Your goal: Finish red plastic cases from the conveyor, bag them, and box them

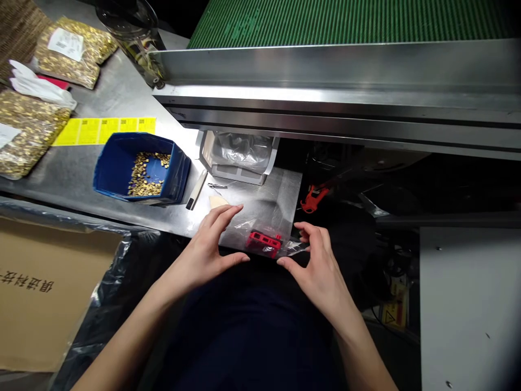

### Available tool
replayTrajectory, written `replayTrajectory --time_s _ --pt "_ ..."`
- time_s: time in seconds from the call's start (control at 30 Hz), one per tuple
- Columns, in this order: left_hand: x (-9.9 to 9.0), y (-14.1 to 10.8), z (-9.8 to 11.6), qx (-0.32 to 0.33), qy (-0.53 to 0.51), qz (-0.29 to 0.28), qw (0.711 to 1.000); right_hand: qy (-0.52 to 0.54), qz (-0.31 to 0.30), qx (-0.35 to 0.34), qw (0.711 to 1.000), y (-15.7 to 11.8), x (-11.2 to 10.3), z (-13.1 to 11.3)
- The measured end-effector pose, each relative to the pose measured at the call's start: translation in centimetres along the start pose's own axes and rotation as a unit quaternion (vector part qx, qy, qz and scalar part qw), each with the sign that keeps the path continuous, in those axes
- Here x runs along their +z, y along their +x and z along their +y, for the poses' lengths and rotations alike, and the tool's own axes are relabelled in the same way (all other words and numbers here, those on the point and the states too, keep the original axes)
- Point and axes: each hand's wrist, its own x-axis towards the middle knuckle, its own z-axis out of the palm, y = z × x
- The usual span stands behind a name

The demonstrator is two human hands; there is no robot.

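Observation:
A red plastic part [264, 244] with several slots lies in a clear plastic bag [240, 234] at the front edge of the metal table [280, 190]. On the left of it, my left hand [209, 247] is open, thumb and fingers spread apart. My right hand [319, 260] hovers on the other side, its thumb apart from the bent fingers. The bag's right end reaches close to those fingers; whether they touch it I cannot tell. Beyond my left hand are a pale flat piece [218, 201], a small metal tool [217, 186] and a white-handled knife-like tool [197, 189].
A blue bin [109, 165] holds small brass-coloured pieces. Behind the tools stands a light bin [238, 172] with clear bags. A metal conveyor frame [325, 103] crosses above the table. Bags of brass pieces [77, 51] lie left; an orange-handled tool [314, 199] is right.

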Motion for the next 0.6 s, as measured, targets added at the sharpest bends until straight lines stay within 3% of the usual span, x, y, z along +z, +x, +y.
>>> replayTrajectory --time_s 0.13,0.23,0.33,0.43,0.53,0.6 --pt "1.3 2.2 -1.8 0.032 -0.102 -0.090 0.990 0.058 -0.043 -0.005 0.997 1.5 1.4 0.7" --pt "2.2 3.5 -1.4 0.009 -0.167 -0.109 0.980 0.095 -0.041 -0.014 0.995 2.1 2.0 0.7" --pt "2.8 4.1 -0.7 0.010 -0.203 -0.083 0.976 0.116 -0.002 -0.024 0.993 2.0 2.1 0.6" --pt "3.0 4.1 -0.4 0.074 -0.194 -0.025 0.978 0.110 0.034 -0.015 0.993 1.5 1.9 0.3" --pt "3.0 3.4 0.1 0.134 -0.095 0.056 0.985 0.080 0.064 0.007 0.995 1.2 1.6 0.0" --pt "3.1 2.6 0.8 0.139 -0.026 0.093 0.986 0.078 0.057 0.035 0.995 1.1 1.3 -0.4"
